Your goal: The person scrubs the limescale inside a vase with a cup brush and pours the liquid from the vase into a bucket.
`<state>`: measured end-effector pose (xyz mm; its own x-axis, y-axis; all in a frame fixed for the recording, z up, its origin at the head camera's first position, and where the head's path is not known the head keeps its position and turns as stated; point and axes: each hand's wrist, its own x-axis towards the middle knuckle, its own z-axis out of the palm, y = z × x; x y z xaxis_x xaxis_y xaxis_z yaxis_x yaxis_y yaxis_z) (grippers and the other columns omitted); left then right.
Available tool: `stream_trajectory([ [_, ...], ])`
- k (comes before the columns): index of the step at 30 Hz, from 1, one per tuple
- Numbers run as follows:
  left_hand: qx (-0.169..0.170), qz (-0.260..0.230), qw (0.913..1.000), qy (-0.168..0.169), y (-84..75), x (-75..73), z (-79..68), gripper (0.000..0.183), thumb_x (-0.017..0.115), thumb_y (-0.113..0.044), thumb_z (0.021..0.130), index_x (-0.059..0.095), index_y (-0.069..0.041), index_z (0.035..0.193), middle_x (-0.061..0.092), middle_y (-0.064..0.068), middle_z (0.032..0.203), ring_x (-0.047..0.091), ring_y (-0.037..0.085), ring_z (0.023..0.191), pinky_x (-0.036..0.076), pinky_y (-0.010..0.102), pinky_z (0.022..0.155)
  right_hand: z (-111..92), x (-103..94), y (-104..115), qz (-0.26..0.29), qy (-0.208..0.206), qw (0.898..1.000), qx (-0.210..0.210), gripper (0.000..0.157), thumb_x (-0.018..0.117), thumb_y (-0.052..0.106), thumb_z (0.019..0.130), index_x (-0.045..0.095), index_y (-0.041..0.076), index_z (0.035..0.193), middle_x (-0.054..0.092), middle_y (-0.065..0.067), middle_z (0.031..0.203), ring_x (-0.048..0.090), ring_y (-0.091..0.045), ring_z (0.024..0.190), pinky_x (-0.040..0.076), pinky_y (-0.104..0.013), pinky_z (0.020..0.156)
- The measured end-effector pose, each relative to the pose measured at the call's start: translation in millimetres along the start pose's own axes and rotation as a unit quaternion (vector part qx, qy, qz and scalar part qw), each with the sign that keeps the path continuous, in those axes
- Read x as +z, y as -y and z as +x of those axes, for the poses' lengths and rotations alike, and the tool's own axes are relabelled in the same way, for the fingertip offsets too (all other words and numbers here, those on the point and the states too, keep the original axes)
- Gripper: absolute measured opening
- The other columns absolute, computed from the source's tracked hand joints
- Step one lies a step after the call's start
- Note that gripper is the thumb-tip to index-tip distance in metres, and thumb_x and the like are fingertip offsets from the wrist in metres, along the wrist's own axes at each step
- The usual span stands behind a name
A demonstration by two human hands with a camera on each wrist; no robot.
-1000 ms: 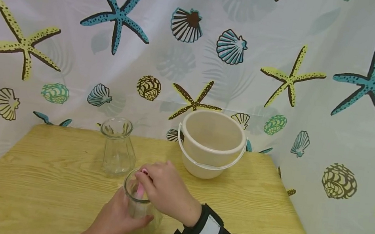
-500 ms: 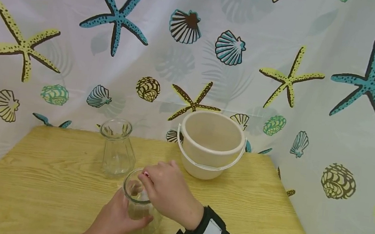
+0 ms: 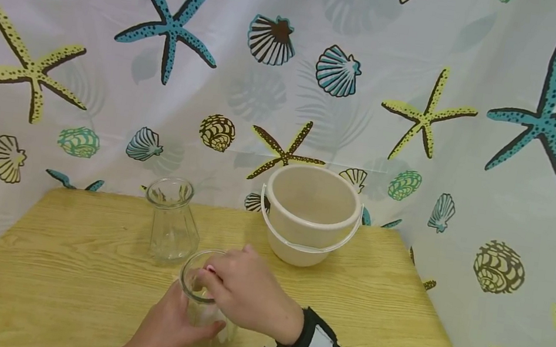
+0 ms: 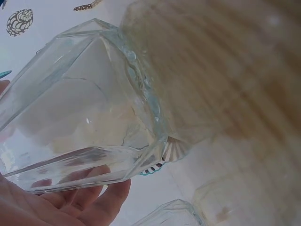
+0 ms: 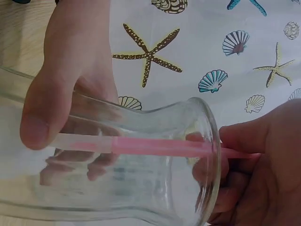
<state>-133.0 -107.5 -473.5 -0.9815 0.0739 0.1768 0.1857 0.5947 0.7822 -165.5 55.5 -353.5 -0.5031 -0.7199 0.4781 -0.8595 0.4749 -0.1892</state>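
Note:
My left hand [image 3: 166, 327] grips a clear glass vase [image 5: 141, 188] around its side, low on the table in the head view. The vase leans, its round mouth open toward my right hand [image 3: 247, 294]. Curled fingers of that right hand hold the pink handle [image 5: 160, 147] of a bottle brush at the vase's mouth. Inside the glass, the brush's whitish head [image 5: 16, 146] looks blurred and lies near the bottom. In the left wrist view, the faceted glass [image 4: 80, 113] shows above my left fingers. The head view hides most of the brush behind my right hand.
A second clear glass vase [image 3: 173, 233] stands upright just behind the held one. To its right is a cream bucket [image 3: 303, 239] with its handle hanging down in front. The wooden table [image 3: 56, 273] ends against a curtain [image 3: 160, 103] printed with sea shapes.
My right hand has shifted slightly at the vase's mouth, and less of the pink handle shows now. The left hand keeps its grip on the vase almost unmoved.

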Motion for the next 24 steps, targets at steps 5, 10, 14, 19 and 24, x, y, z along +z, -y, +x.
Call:
stream_trajectory([
  [5,0.018,0.004,0.9998,-0.005,0.4,0.1,-0.7,0.082,0.077,-0.061,0.065,0.035,-0.039,0.132,0.046,-0.009,0.122,0.05,0.006,0.097,0.048,0.04,0.077,2,0.3,2,0.068,0.007,0.998,0.0,0.033,0.054,0.025,0.098,0.054,0.021,0.065,0.046,0.018,0.056,0.038,0.007,0.054,0.029,-0.024,0.06],
  [10,0.023,0.006,0.9997,-0.01,0.8,0.5,-1.3,0.084,0.075,-0.065,0.064,0.035,-0.039,0.132,0.046,-0.009,0.123,0.049,0.006,0.099,0.047,0.041,0.08,3,3.0,1,0.094,0.002,0.996,0.001,0.034,0.054,0.024,0.098,0.052,0.02,0.064,0.046,0.014,0.054,0.038,0.006,0.052,0.028,-0.021,0.06],
  [14,0.026,0.009,0.9995,-0.014,1.3,0.5,-1.1,0.085,0.076,-0.065,0.063,0.035,-0.037,0.133,0.046,-0.009,0.122,0.048,0.006,0.1,0.047,0.042,0.081,4,4.9,2,0.075,-0.002,0.997,0.004,0.035,0.051,0.025,0.099,0.052,0.021,0.065,0.046,0.014,0.055,0.038,0.005,0.052,0.028,-0.021,0.059],
  [19,0.013,0.019,0.9997,-0.011,1.4,0.0,-0.5,0.089,0.074,-0.068,0.063,0.033,-0.036,0.135,0.045,-0.009,0.124,0.047,0.007,0.102,0.047,0.043,0.082,6,8.8,2,0.055,-0.011,0.998,0.011,0.033,0.05,0.025,0.1,0.055,0.021,0.068,0.046,0.014,0.057,0.038,0.001,0.055,0.027,-0.023,0.058],
  [24,0.0,0.019,0.9998,-0.006,1.0,0.0,-1.2,0.092,0.076,-0.063,0.064,0.032,-0.032,0.138,0.046,-0.005,0.125,0.049,0.01,0.102,0.048,0.044,0.081,7,12.7,0,0.029,-0.025,0.999,0.022,0.029,0.049,0.024,0.1,0.061,0.019,0.074,0.052,0.014,0.063,0.041,0.001,0.063,0.034,-0.027,0.063],
])
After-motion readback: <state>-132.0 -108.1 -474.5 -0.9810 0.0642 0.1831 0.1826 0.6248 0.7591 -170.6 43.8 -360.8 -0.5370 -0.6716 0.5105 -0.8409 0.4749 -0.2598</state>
